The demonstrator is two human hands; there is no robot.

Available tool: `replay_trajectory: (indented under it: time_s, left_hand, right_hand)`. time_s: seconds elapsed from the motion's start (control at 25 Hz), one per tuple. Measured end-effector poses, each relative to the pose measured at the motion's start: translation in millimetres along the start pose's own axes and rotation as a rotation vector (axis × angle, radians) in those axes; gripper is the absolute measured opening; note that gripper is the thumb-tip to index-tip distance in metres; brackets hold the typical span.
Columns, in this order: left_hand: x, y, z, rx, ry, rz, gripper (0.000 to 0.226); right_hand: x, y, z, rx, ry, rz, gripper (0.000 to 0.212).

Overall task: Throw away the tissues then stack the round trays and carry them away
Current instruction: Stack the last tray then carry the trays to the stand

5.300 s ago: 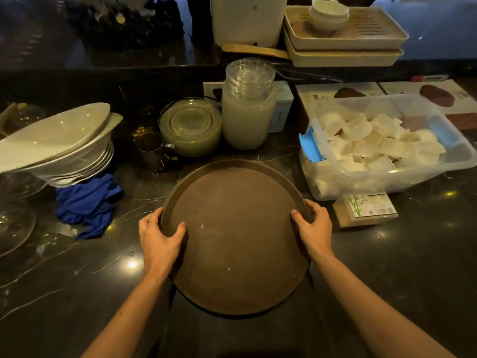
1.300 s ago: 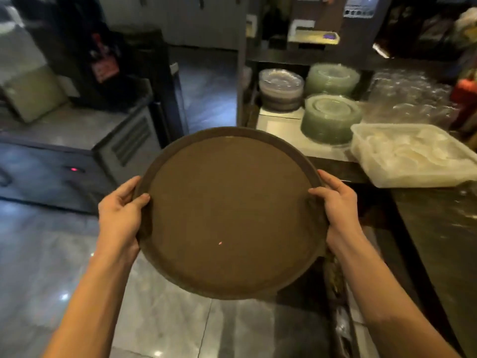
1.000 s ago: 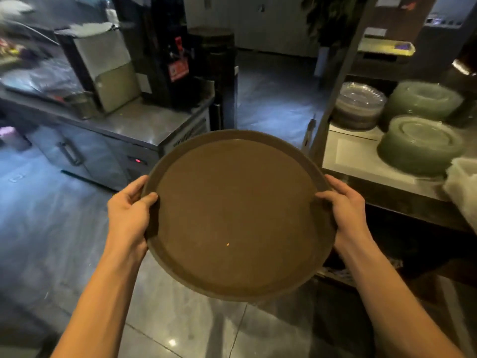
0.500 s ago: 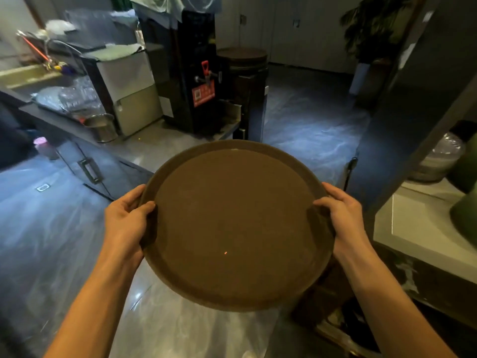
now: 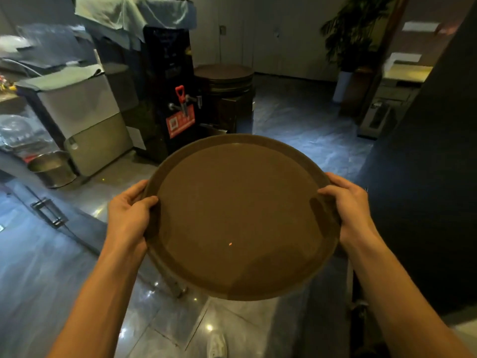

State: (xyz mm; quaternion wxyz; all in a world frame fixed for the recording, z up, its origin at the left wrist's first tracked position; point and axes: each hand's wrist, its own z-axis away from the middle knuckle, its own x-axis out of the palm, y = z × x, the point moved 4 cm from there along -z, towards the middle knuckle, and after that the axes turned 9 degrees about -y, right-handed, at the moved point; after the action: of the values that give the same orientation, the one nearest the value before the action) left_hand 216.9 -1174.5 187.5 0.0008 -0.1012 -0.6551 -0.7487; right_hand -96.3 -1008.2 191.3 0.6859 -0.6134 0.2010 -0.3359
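Observation:
I hold a round brown tray [image 5: 240, 215] level in front of me, above the tiled floor. My left hand [image 5: 129, 215] grips its left rim with the thumb on top. My right hand [image 5: 348, 208] grips its right rim the same way. A tiny orange speck lies on the tray's surface; no tissues are in view. Whether more trays lie under the top one, I cannot tell. Farther ahead, a pile of similar round brown trays [image 5: 224, 76] rests on a dark cabinet.
A black hot-water dispenser with a red tap [image 5: 178, 99] stands ahead on the left, beside a steel machine [image 5: 77, 120] and a metal bowl [image 5: 51, 167] on a low counter. A dark pillar [image 5: 426, 164] rises at the right. Open floor leads past a potted plant [image 5: 353, 40].
The tray was lifted off the dark counter and carried away. The view has swung left from the shelf of plates toward the dispenser and the pile of trays. Both hands keep their grip.

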Motion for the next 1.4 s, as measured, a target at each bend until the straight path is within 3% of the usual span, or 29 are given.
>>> replay_trajectory:
  time_s: [0.48,1.04,1.4]
  left_hand:
    - [122.6,38.7,-257.5,-0.003,-0.16,-0.076,0.046]
    - [310.9,49.9,-429.5,0.071,0.102,-0.062,0.047]
    - [364.6,56.6,-561.3,0.19,0.128,-0.026,0.045]
  right_hand:
    - [56.0,-63.7,-236.4,-0.023,0.142,-0.016,0.043]
    - [59.2,-138.6,-583.4,-0.033,-0.146,-0.003,0.031]
    - [119.7,-166.2,-750.3,-0.058,-0.209,0.201,0.044]
